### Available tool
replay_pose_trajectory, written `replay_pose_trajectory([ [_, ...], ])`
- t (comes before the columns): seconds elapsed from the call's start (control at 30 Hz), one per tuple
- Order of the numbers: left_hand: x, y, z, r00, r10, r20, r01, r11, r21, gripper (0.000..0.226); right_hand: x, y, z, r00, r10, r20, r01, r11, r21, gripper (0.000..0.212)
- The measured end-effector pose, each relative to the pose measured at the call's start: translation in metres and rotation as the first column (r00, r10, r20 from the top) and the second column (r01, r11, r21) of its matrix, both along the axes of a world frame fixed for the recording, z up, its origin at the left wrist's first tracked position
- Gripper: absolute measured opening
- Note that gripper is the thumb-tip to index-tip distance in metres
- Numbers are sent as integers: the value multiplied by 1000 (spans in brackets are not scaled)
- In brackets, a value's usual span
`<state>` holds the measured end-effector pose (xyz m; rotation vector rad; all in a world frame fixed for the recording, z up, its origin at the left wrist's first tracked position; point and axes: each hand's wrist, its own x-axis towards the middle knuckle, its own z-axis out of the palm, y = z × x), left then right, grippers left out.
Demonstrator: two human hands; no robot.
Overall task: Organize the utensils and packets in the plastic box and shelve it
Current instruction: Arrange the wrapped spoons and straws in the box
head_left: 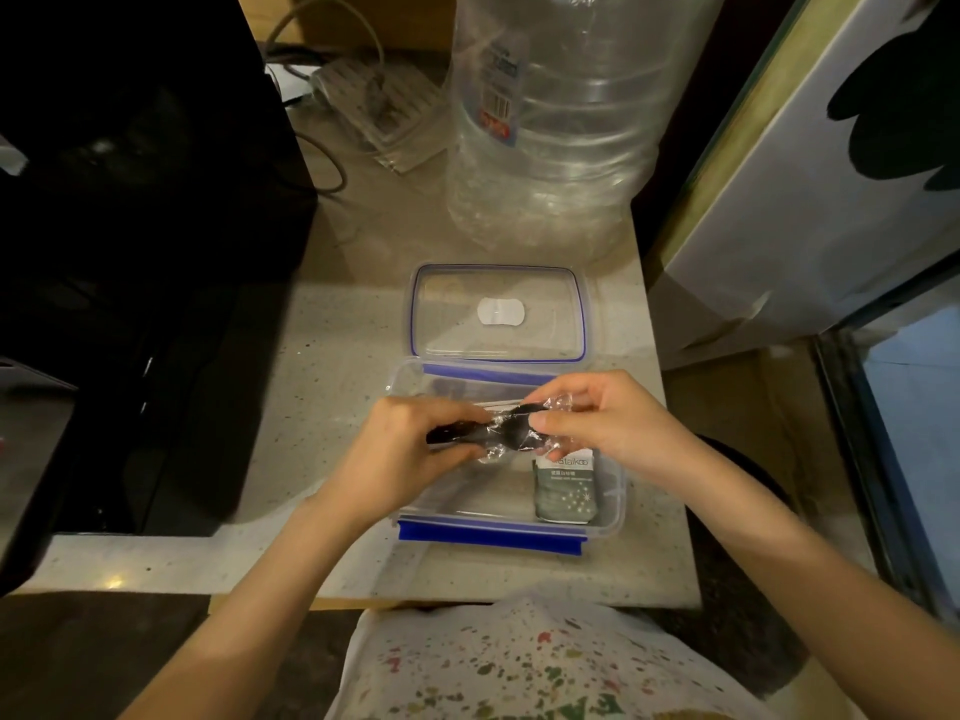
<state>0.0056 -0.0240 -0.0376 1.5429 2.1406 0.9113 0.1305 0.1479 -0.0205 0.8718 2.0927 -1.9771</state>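
Note:
A clear plastic box (615, 517) with blue clips stands open on the speckled counter, just in front of me. Its lid (498, 350) lies flat behind it. Above the box, both hands hold a black plastic spoon (506, 433) in a clear wrapper. My left hand (410, 454) grips the handle end. My right hand (602, 423) pinches the wrapper at the bowl end. A grey-green packet (566, 493) lies in the box's right part. Something pale and thin lies at the box's far side, mostly hidden by my hands.
A large clear water bottle (561, 122) stands behind the lid. A power strip (374, 96) with cables lies at the back left. A black appliance (130, 226) fills the left side. A white panel (831, 189) leans on the right.

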Motion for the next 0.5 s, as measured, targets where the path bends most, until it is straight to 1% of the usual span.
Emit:
replay_pose_trajectory([
  [0.07, -3, 2, 7, 996, 16, 87, -15, 1000, -15, 33, -4, 1, 1, 1000, 1, -12, 0, 997, 79, 17],
  [0.13, -7, 7, 16, 977, 72, 202, -61, 996, -62, 29, -11, 3, 2, 999, 1, -33, 4, 988, 156, 18],
  [0.17, -10, 9, 19, 967, 102, 232, -82, 992, -95, 26, -15, 4, 4, 999, 9, -43, -1, 984, 177, 17],
  [0.23, -18, 14, 22, 969, 140, 205, -106, 980, -168, 23, -21, 4, 6, 997, 24, -67, -12, 984, 179, 17],
  [0.3, -22, 16, 22, 964, 181, 196, -134, 964, -231, 20, -24, 3, 6, 996, -13, -88, 22, 994, 105, 15],
  [0.37, -24, 16, 20, 943, 239, 229, -180, 950, -254, 18, -25, 3, 3, 990, -116, -75, 113, 993, -46, 15],
  [0.43, -26, 13, 18, 913, 309, 268, -241, 936, -257, 15, -22, 4, 0, 972, -236, -19, 227, 952, -205, 19],
  [0.47, -26, 12, 17, 886, 351, 302, -280, 926, -254, 13, -21, 4, -2, 963, -270, 11, 265, 934, -239, 19],
  [0.5, -27, 10, 17, 848, 401, 347, -326, 911, -254, 12, -18, 3, -4, 961, -274, 31, 274, 936, -221, 17],
])
